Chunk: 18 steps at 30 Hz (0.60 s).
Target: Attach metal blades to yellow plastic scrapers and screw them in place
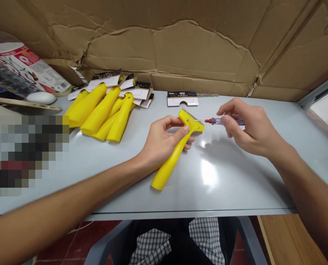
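Note:
My left hand [164,141] is closed around the neck of a yellow scraper [171,160], its thumb lying on the front just below the head. The scraper slants with its handle toward me, and two small screws show in the wide head. A thin blade edge runs along the head's far side. Between the thumb and fingers of my right hand [246,127] is a screwdriver [215,121] with a clear handle and a red collar. Its shaft points left, and the tip is at the left screw. Whether the tip sits in the screw slot I cannot tell.
Several yellow scrapers [97,114] with card sleeves lie piled at the left. A loose card sleeve [182,99] is behind my hands. Brown cardboard [164,48] walls the table's [230,191] back. A plastic bottle [28,70] and a white computer mouse [41,97] are at far left.

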Available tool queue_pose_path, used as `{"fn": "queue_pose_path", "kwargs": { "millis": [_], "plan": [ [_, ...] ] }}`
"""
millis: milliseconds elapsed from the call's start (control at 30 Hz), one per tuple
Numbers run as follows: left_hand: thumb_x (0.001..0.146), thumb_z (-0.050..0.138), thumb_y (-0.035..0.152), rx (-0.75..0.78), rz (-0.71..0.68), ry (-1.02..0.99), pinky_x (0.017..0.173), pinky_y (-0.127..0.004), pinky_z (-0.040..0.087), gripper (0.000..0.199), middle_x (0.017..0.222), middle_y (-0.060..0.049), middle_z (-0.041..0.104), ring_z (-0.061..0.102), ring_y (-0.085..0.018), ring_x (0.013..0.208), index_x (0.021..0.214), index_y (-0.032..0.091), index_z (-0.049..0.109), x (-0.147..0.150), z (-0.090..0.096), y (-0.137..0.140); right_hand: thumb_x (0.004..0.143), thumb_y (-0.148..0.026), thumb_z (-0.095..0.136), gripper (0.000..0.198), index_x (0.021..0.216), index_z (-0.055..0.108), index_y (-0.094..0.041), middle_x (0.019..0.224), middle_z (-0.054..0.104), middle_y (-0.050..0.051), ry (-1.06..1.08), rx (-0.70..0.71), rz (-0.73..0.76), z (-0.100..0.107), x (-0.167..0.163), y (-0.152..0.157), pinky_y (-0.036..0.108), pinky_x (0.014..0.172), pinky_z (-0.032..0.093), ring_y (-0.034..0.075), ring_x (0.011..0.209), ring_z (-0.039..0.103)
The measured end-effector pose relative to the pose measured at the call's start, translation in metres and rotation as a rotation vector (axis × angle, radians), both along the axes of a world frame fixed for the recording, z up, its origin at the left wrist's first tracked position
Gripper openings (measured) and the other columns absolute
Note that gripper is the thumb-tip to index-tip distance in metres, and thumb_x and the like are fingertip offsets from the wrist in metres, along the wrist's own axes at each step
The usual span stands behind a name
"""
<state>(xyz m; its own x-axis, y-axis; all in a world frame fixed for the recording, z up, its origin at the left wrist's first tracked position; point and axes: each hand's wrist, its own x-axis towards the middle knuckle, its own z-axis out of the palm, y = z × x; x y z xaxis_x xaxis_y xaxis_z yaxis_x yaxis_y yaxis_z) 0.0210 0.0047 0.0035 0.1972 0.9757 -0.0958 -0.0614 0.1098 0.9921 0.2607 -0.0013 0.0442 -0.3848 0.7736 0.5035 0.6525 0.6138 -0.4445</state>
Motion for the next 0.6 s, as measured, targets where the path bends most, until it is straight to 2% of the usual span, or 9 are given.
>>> {"fn": "queue_pose_path", "kwargs": {
  "millis": [100, 200, 300, 367, 467, 533, 600],
  "plan": [
    [0.093, 0.082, 0.03, -0.005, -0.025, -0.012, 0.062, -0.033, 0.071, 0.025, 0.132, -0.016, 0.075, 0.083, -0.022, 0.077, 0.104, 0.017, 0.064, 0.001, 0.002, -0.003, 0.106, -0.027, 0.053, 0.017, 0.093, 0.063, -0.025, 0.06, 0.057, -0.006, -0.01, 0.052, -0.036, 0.001, 0.0, -0.001, 0.03, 0.05, 0.038, 0.012, 0.047, 0.046],
    [0.093, 0.082, 0.028, -0.028, -0.035, -0.031, 0.063, -0.034, 0.072, 0.025, 0.132, -0.017, 0.074, 0.083, -0.023, 0.078, 0.103, 0.017, 0.062, 0.002, 0.002, -0.007, 0.1, -0.028, 0.065, 0.008, 0.093, 0.065, -0.025, 0.067, 0.062, -0.005, 0.014, 0.107, -0.032, 0.005, 0.002, -0.003, 0.03, 0.05, 0.039, 0.012, 0.051, 0.051],
    [0.092, 0.082, 0.028, -0.061, -0.046, -0.051, 0.065, -0.036, 0.073, 0.026, 0.133, -0.017, 0.073, 0.083, -0.023, 0.08, 0.104, 0.017, 0.061, 0.003, 0.0, -0.009, 0.093, -0.032, 0.076, 0.009, 0.096, 0.069, -0.027, 0.075, 0.07, -0.003, 0.029, 0.143, -0.014, 0.009, 0.002, -0.006, 0.031, 0.056, 0.048, 0.015, 0.059, 0.06],
    [0.093, 0.082, 0.027, -0.081, -0.053, -0.055, 0.066, -0.037, 0.073, 0.025, 0.132, -0.017, 0.073, 0.083, -0.023, 0.081, 0.104, 0.016, 0.062, 0.004, -0.001, -0.01, 0.092, -0.033, 0.077, 0.009, 0.096, 0.07, -0.028, 0.084, 0.074, 0.0, 0.019, 0.148, -0.006, 0.011, 0.001, -0.008, 0.033, 0.059, 0.051, 0.017, 0.065, 0.065],
    [0.094, 0.079, 0.024, -0.091, -0.06, -0.025, 0.067, -0.037, 0.074, 0.021, 0.129, -0.017, 0.074, 0.083, -0.023, 0.08, 0.103, 0.016, 0.063, 0.006, -0.001, -0.012, 0.094, -0.032, 0.074, 0.005, 0.097, 0.071, -0.029, 0.091, 0.076, 0.002, -0.002, 0.162, 0.014, 0.012, -0.001, -0.01, 0.033, 0.058, 0.05, 0.018, 0.069, 0.067],
    [0.095, 0.078, 0.023, -0.087, -0.077, 0.007, 0.069, -0.038, 0.074, 0.019, 0.123, -0.016, 0.077, 0.083, -0.023, 0.08, 0.103, 0.015, 0.064, 0.006, 0.0, -0.013, 0.096, -0.034, 0.072, 0.007, 0.099, 0.071, -0.028, 0.09, 0.076, 0.001, 0.006, 0.181, 0.031, 0.012, -0.001, -0.01, 0.032, 0.057, 0.049, 0.017, 0.068, 0.067],
    [0.095, 0.077, 0.024, -0.077, -0.098, 0.031, 0.07, -0.037, 0.073, 0.018, 0.117, -0.015, 0.078, 0.083, -0.023, 0.079, 0.104, 0.015, 0.064, 0.006, 0.001, -0.014, 0.101, -0.038, 0.068, 0.012, 0.097, 0.069, -0.027, 0.078, 0.073, -0.002, 0.015, 0.186, 0.033, 0.013, -0.001, -0.011, 0.031, 0.055, 0.046, 0.015, 0.059, 0.063]
  ]
}}
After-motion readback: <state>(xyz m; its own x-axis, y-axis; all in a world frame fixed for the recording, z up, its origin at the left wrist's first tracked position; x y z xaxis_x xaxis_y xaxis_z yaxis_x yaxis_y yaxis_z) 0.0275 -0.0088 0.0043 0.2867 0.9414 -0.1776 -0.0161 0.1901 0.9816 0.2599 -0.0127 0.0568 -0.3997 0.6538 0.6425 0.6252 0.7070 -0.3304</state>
